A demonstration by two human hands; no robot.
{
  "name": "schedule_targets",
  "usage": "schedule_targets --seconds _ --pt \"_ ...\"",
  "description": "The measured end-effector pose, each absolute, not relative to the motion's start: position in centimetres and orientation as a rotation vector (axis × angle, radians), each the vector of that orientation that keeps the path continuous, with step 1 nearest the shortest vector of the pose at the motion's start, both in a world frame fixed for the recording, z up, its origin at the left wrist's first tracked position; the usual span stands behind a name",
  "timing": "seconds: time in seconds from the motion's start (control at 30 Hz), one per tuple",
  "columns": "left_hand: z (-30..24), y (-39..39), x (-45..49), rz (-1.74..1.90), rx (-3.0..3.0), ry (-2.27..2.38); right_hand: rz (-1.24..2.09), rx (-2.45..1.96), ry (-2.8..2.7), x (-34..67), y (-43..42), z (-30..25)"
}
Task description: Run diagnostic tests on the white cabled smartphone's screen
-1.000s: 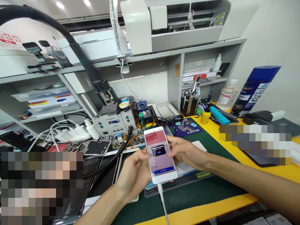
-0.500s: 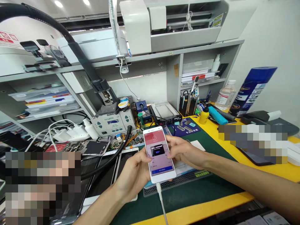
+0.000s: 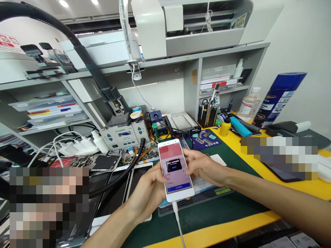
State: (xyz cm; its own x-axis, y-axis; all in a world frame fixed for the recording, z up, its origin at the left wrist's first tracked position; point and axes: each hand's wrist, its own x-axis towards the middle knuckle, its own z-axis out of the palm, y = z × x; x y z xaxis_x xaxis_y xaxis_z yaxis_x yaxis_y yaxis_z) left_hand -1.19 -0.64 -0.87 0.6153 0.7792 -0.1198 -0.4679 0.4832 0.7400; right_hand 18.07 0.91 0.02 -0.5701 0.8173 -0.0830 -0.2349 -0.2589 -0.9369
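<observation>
A white smartphone (image 3: pixel 176 170) is held upright and slightly tilted between both hands, its screen lit toward me. Red fills the top of the screen, and a dark pop-up box with a small blue waveform sits in the middle. My left hand (image 3: pixel 151 191) grips the phone's left edge, thumb at the screen's side. On the right edge, my right hand (image 3: pixel 200 167) holds it too, with its thumb by the screen; the other fingers are partly hidden behind. A white cable (image 3: pixel 177 215) is plugged into the phone's bottom end and hangs down past the table edge.
Under the hands lies a dark green mat (image 3: pixel 204 215) on a yellow table. Behind stand a rework station (image 3: pixel 124 136) with a black hose, and a tray of small parts (image 3: pixel 147 155). Several phones lie at left. A yellow bottle (image 3: pixel 225 127) and blue spray can (image 3: pixel 279 100) stand at right.
Almost nothing differs. Both hands keep the phone in the same place, and the blue waveform in the pop-up looks slightly different.
</observation>
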Motion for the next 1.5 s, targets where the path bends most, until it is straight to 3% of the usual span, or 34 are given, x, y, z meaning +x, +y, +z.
schedule_targets --seconds 1.5 --pt "-1.10 -0.81 -1.19 0.810 0.747 0.540 1.893 -0.781 -1.261 18.13 0.87 -0.22"
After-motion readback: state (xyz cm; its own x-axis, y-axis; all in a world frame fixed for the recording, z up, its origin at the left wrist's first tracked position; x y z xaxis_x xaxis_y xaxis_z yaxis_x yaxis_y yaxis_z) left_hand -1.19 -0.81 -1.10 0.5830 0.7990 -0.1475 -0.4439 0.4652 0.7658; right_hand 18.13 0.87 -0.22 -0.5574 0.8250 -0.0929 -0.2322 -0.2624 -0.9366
